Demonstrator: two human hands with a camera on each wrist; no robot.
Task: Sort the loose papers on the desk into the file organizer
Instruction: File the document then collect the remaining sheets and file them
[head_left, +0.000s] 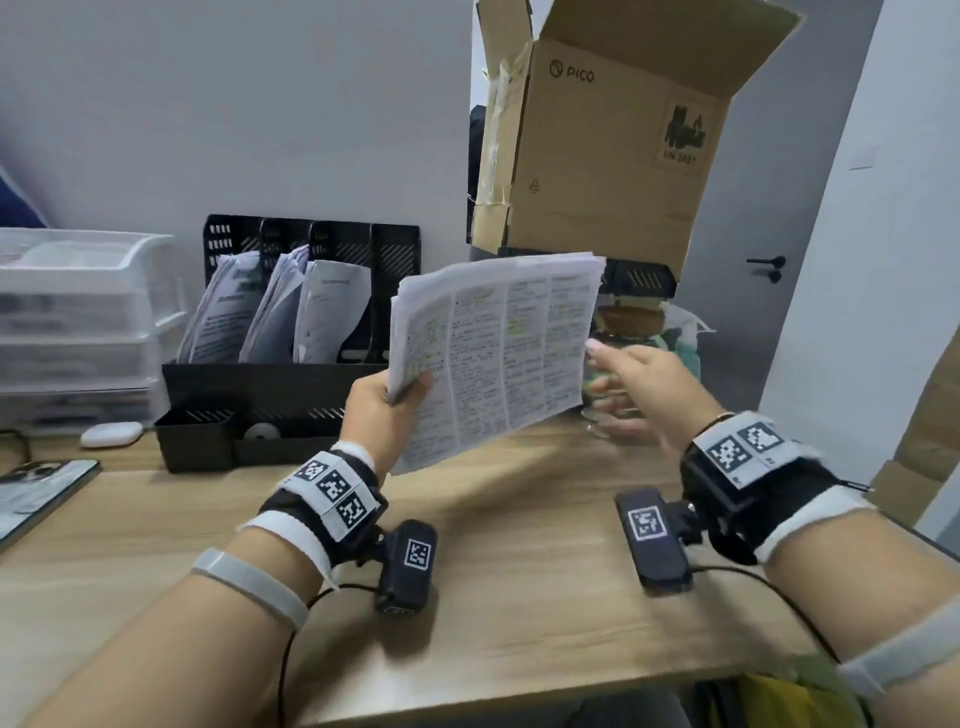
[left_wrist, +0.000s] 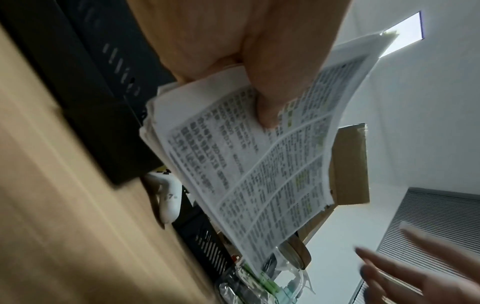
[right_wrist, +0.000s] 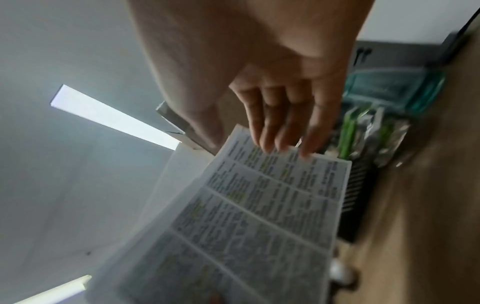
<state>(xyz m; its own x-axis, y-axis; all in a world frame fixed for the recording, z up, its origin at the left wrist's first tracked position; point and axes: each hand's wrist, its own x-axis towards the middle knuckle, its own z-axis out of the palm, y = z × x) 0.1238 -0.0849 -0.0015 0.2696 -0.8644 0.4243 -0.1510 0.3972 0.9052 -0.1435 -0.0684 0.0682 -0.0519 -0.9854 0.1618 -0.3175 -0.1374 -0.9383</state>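
A pale wooden counter (head_left: 519, 597) stands against a plain white wall (head_left: 260, 104). To the right a white door (head_left: 737, 249) carries a black handle (head_left: 766, 267). Long bright ceiling lights (right_wrist: 111, 117) show overhead in the wrist views.

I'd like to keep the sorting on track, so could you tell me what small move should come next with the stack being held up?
Probably bring the right hand onto the free right edge of the paper stack. The left hand pinches only its lower left corner, so the stack hangs tilted above the desk, and the open right fingers sit just beside it. Steadied, it could go to the file organizer, whose rightmost slot looks free.
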